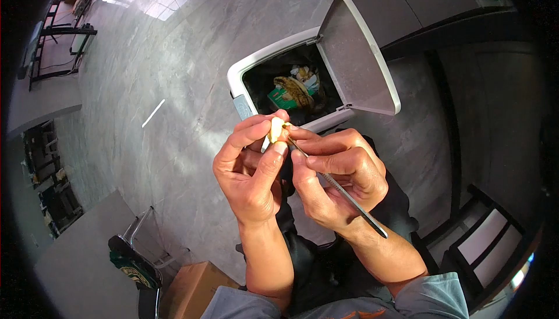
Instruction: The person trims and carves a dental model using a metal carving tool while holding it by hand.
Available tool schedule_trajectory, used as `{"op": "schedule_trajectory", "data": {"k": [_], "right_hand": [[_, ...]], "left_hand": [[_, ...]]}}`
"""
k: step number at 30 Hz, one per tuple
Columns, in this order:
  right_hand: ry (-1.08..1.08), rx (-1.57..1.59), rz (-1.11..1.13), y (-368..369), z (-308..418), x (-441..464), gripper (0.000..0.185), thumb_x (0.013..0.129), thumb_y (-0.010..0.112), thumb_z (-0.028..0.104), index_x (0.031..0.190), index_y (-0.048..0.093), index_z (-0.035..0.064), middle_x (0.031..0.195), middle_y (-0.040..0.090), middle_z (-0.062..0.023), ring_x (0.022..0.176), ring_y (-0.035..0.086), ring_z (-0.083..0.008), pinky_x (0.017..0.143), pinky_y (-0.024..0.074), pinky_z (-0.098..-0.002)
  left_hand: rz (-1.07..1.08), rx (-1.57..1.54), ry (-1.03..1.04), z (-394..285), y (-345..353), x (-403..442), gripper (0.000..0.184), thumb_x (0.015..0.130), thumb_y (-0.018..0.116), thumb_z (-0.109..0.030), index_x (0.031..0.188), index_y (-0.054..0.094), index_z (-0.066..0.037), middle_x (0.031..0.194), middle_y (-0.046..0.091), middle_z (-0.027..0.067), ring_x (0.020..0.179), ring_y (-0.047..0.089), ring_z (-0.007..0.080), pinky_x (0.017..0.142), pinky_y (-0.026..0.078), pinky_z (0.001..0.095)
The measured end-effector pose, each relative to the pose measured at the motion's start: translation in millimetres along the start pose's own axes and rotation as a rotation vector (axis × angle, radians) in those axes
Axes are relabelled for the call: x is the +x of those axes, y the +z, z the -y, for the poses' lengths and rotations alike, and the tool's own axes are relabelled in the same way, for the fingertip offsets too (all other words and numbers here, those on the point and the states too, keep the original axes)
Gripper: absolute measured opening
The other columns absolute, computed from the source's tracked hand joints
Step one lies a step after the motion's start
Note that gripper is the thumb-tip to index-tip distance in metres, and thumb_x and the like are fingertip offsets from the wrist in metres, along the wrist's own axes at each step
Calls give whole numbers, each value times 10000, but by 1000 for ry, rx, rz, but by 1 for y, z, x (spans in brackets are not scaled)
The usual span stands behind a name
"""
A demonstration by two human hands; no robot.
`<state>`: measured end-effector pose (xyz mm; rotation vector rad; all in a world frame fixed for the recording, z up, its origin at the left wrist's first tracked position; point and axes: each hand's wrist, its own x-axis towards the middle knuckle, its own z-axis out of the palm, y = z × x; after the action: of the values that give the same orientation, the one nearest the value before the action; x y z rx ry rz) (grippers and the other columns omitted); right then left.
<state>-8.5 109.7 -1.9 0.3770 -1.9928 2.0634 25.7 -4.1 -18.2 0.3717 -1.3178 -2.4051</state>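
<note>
The pale yellow piece sits between the fingertips of the left hand, thumb on the near side and fingers on the far side. In the head view it appears over the near edge of the bin, toward that edge's left end; its height above the rim cannot be determined.

Handling: the piece is probably light, soft and moist, thus slippery and easily crushed. Grip it lightly by its opposite sides, with the fingertips clear of the tool tip.

The right hand pinches the slender tool between thumb and fingers. The tool's free end extends back over the wrist; its working end meets the right side of the piece, where fingertips partly obscure the contact. The bin's lid stands open at the right edge.
</note>
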Motion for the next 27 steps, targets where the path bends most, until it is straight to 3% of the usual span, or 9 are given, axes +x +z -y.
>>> {"op": "schedule_trajectory", "data": {"k": [27], "right_hand": [[42, 14, -5, 1, 3, 0, 152, 761, 790, -88, 811, 662, -23, 862, 718, -172, 860, 762, -264, 737, 620, -317]], "left_hand": [[-13, 21, -10, 0, 0, -1, 313, 859, 647, 178, 1153, 664, 70, 1206, 646, 188, 1193, 661, 319, 1003, 563, 348]]}}
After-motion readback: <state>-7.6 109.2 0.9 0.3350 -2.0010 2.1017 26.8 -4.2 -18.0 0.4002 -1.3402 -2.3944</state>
